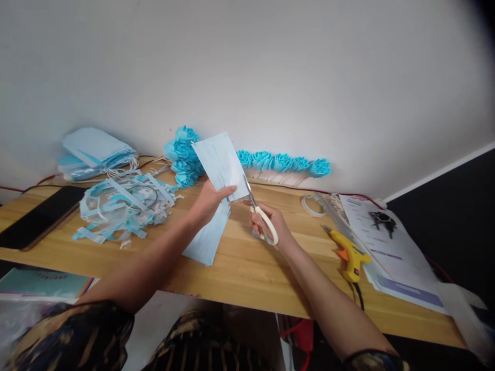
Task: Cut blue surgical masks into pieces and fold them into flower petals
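left hand (212,200): pale-blue sheet (220,159) | right hand (281,226): scissors (262,211) (white-handled)

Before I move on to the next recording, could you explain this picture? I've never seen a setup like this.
There is no robot here: a person works with two bare hands. The single picture comes from a camera worn on the head, looking forward and down. The left hand holds up a pale blue sheet; the right hand holds scissors, blades at the sheet's right edge. On the wooden table, more blue sheets lie below the left hand. To the left is a heap of scraps; along the wall, blue flowers; to the right, a yellow glue gun.
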The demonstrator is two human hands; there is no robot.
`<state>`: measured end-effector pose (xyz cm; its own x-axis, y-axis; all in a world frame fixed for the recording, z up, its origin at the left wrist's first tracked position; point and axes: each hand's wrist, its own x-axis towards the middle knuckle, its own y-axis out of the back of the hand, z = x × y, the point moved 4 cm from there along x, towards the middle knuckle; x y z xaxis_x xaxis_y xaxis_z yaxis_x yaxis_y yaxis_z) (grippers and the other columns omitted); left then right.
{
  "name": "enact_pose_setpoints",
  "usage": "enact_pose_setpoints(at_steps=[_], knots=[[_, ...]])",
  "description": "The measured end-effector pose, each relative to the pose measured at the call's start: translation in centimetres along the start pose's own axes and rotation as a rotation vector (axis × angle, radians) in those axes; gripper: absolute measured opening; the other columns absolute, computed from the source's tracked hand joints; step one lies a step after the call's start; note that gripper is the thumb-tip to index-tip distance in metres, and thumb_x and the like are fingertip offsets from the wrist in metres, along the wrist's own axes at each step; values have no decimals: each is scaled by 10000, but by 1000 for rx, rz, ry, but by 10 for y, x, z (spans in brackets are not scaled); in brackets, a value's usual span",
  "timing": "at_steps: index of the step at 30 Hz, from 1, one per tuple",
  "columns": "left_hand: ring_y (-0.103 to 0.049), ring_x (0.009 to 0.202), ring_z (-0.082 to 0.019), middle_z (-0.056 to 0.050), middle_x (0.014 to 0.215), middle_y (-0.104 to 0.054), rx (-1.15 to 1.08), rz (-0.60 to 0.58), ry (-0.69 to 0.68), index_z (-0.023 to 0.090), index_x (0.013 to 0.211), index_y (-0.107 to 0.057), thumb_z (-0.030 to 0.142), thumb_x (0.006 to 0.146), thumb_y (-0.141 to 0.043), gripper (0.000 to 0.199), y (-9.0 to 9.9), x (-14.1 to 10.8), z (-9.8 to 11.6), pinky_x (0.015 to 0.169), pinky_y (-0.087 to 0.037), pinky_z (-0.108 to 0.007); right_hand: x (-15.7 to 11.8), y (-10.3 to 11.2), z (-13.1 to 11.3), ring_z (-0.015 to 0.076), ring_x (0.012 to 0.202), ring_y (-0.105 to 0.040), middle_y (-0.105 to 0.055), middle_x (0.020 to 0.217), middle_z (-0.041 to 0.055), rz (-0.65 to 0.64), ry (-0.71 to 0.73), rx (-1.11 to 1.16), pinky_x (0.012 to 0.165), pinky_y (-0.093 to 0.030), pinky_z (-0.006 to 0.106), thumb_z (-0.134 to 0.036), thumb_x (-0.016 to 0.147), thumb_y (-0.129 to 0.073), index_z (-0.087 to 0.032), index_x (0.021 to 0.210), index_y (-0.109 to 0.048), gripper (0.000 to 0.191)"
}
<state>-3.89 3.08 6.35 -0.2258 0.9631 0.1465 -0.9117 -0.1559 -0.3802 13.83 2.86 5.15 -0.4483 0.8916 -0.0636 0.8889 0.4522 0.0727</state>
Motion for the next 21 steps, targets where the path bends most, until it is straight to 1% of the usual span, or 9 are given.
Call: enact_pose_setpoints(at_steps=[4,7,10,15,17,21], knots=[[-667,1066,-309,-127,1114,-724,-10,0,-1,114,1096,-667,296,629,-833,528,0,-1,0,971,-506,-458,0,0,-1,54,412,-408,-520,593,-57,13,-12,-11,390,-282,210,-460,692,-733,-138,1155,-702,565],[-669,1057,-306,-121,1106,-726,-2,2,-2,118,1084,-672,301,629,-833,516,0,-1,0,965,-507,-445,0,1,1,50,407,-414,-535,598,-55,15,-21,0,380,-287,205,-457,680,-737,-137,1168,-697,586],[-675,1035,-296,-122,1098,-727,-2,3,2,116,1099,-666,297,636,-832,524,0,-1,-1,950,-511,-434,1,1,3,46,398,-413,-547,601,-54,21,-26,18,369,-293,199,-451,676,-739,-130,1195,-685,613],[-681,1000,-290,-122,1082,-726,0,6,2,114,1107,-661,297,632,-831,537,0,-1,-1,903,-525,-418,2,1,5,46,399,-417,-551,589,-51,32,-26,20,371,-317,196,-436,677,-752,-137,1173,-700,582],[-683,986,-290,-122,1068,-727,1,5,3,112,1094,-664,302,630,-832,529,0,-1,-1,887,-526,-415,2,1,5,46,397,-415,-550,586,-51,38,-29,25,368,-312,195,-442,673,-756,-135,1178,-700,594],[-679,1003,-290,-131,1083,-724,-11,-1,2,112,1108,-660,315,642,-831,536,-1,-1,0,902,-522,-417,2,1,5,46,390,-408,-552,583,-51,48,-34,28,362,-295,198,-452,668,-753,-127,1198,-693,625]])
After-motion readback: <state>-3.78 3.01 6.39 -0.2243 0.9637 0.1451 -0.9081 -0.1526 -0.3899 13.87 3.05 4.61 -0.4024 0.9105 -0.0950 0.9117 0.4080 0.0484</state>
